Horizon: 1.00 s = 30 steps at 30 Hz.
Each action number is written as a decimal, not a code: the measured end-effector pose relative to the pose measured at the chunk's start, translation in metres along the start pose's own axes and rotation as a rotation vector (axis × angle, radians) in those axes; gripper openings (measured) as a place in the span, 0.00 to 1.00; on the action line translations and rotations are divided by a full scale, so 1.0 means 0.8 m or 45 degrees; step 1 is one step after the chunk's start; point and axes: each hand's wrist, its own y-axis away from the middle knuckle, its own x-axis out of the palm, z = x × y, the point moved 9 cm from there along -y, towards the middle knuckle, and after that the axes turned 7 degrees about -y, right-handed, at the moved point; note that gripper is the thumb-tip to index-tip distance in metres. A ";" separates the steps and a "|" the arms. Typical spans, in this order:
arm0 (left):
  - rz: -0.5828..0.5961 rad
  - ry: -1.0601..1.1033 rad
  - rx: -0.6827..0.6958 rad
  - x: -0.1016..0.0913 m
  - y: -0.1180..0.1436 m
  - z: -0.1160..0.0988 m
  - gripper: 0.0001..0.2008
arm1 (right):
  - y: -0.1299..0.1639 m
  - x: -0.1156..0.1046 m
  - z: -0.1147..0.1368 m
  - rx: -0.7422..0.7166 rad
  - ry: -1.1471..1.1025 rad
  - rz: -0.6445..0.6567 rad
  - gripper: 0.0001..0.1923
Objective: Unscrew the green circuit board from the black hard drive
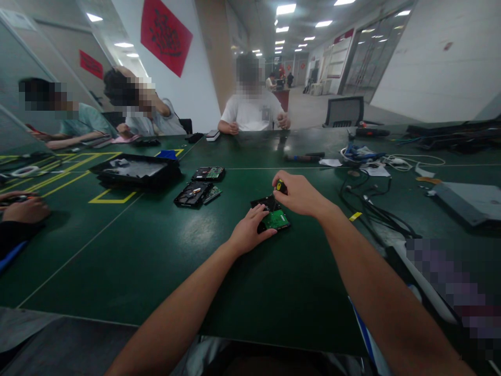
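A hard drive (278, 220) with a green circuit board facing up lies on the green table in front of me. My left hand (252, 230) holds it at its left side, fingers over the top and thumb along the near edge. In my right hand (299, 194) is a screwdriver (280, 185) with a yellow and black handle, held upright above the drive. Its tip is too small to make out. To the left lie another hard drive (191, 194), a loose circuit board (212, 195) and, farther back, one more hard drive (209, 173).
A black tray (136, 175) stands at left. Black cables (376, 209), a grey metal case (469, 201) and tools (304, 157) lie to the right and back. A co-worker's hand (25, 209) is at the left edge. Several people sit around the table.
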 end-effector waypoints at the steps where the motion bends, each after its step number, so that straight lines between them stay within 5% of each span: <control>1: -0.002 0.000 -0.001 0.000 0.000 0.000 0.34 | 0.000 0.000 0.000 0.007 0.002 0.004 0.08; 30: -0.004 -0.003 0.006 0.001 0.000 0.001 0.34 | 0.002 -0.001 0.009 -0.033 0.026 0.077 0.08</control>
